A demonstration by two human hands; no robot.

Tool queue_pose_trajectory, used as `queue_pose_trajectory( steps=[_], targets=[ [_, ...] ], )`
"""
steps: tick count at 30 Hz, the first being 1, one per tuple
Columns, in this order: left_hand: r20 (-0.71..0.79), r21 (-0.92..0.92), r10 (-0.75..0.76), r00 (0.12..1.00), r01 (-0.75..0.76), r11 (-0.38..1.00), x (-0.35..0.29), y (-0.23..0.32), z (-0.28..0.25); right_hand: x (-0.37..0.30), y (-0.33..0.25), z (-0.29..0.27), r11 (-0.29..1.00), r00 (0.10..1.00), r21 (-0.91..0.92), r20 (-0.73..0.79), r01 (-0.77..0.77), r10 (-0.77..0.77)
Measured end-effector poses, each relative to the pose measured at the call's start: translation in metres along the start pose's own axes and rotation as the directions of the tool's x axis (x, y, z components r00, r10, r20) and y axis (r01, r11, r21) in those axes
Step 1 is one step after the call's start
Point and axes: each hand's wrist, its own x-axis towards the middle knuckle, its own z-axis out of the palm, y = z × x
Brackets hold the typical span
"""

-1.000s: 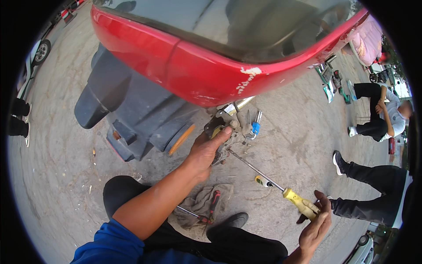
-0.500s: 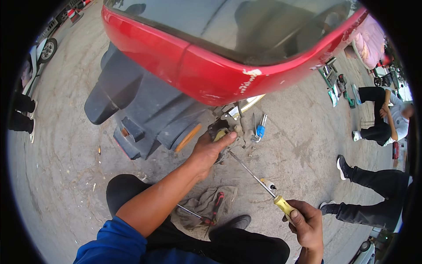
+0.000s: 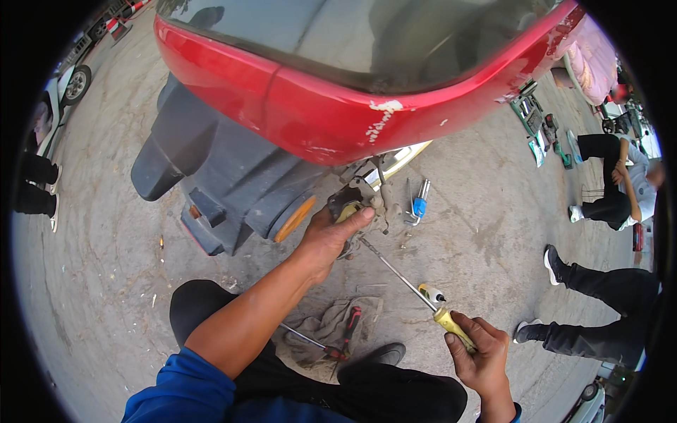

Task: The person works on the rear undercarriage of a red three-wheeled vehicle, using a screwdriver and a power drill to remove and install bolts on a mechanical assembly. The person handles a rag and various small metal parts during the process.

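Note:
My left hand (image 3: 330, 236) is closed round a grimy dark metal part (image 3: 374, 204), its thumb lying across the front; a pale yellow bit shows beside the thumb. The part sits below the red vehicle's rear corner, and my fingers hide much of it. In my right hand (image 3: 481, 347) is a screwdriver (image 3: 403, 279) with a translucent yellow handle, gripped by the fingers and thumb. Its long shaft slants up and left, the tip at the lower edge of the metal part. Whether the tip touches cannot be made out.
Above hangs a red vehicle body (image 3: 282, 106) with a grey plastic fender (image 3: 233, 169). Blue-held hex keys (image 3: 420, 206), a small bottle (image 3: 431, 292) and a rag (image 3: 303, 345) with red-handled tools (image 3: 352, 328) lie on the ground. People sit and stand at right; an open toolbox (image 3: 527, 113) lies beyond.
My right hand has shifted its fingers on the screwdriver handle, and the screwdriver has turned or moved slightly left and up. My left hand keeps its hold on the metal part. The view shifts slightly.

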Motion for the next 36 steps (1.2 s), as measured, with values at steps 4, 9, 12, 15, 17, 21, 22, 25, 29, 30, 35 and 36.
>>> queue_pose_trajectory(
  steps=[4, 9, 12, 15, 17, 21, 22, 25, 29, 30, 35, 36],
  targets=[
    [-0.005, 0.037, -0.015, 1.000, 0.015, 0.999, 0.000, 0.002, -0.002, 0.006, -0.003, 0.002, 0.981, 0.992, 0.153, 0.049, -0.121, 0.115],
    [-0.053, 0.050, -0.006, 0.999, 0.008, 0.999, -0.001, 0.001, -0.001, 0.008, -0.008, 0.002, 0.939, 0.980, 0.280, 0.084, -0.198, 0.182],
    [-0.089, 0.092, 0.055, 0.994, -0.046, 0.995, 0.002, -0.001, -0.002, -0.008, 0.014, -0.009, 0.973, 0.989, 0.190, 0.094, -0.129, 0.113],
    [-0.024, 0.040, 0.053, 0.998, -0.052, 0.998, 0.004, -0.005, -0.011, -0.044, 0.072, -0.005, 0.925, 0.959, 0.296, 0.223, -0.237, 0.174],
    [0.021, 0.004, -0.022, 1.000, 0.022, 1.000, 0.006, -0.007, -0.016, -0.078, 0.121, 0.040, 0.856, 0.869, 0.234, 0.316, -0.461, 0.381],
    [0.141, -0.095, -0.065, 0.988, 0.079, 0.992, 0.012, -0.016, -0.019, -0.142, 0.219, 0.159, 0.702, 0.759, 0.289, 0.220, -0.651, 0.613],
    [0.169, -0.135, -0.048, 0.984, 0.071, 0.988, 0.011, -0.016, -0.021, -0.153, 0.239, 0.185, 0.717, 0.785, 0.339, 0.135, -0.610, 0.604],
    [0.261, -0.231, 0.041, 0.965, 0.021, 0.973, 0.009, -0.019, -0.023, -0.162, 0.284, 0.240, 0.918, 0.912, 0.025, -0.099, -0.397, 0.397],
    [0.347, -0.223, 0.064, 0.936, 0.017, 0.975, 0.005, -0.016, -0.024, -0.158, 0.299, 0.263, 0.867, 0.879, -0.194, 0.037, -0.460, 0.475],
    [0.348, -0.209, 0.068, 0.935, 0.007, 0.978, 0.003, -0.014, -0.024, -0.154, 0.297, 0.259, 0.870, 0.885, -0.236, 0.073, -0.434, 0.461],
    [0.252, -0.015, 0.063, 0.966, -0.062, 0.998, -0.003, -0.013, -0.015, -0.095, 0.254, 0.195, 0.934, 0.849, -0.179, 0.390, -0.310, 0.357],
    [0.237, 0.043, 0.081, 0.968, -0.094, 0.995, -0.003, -0.015, -0.012, -0.074, 0.234, 0.179, 0.951, 0.883, -0.001, 0.371, -0.309, 0.288]
  ],
)
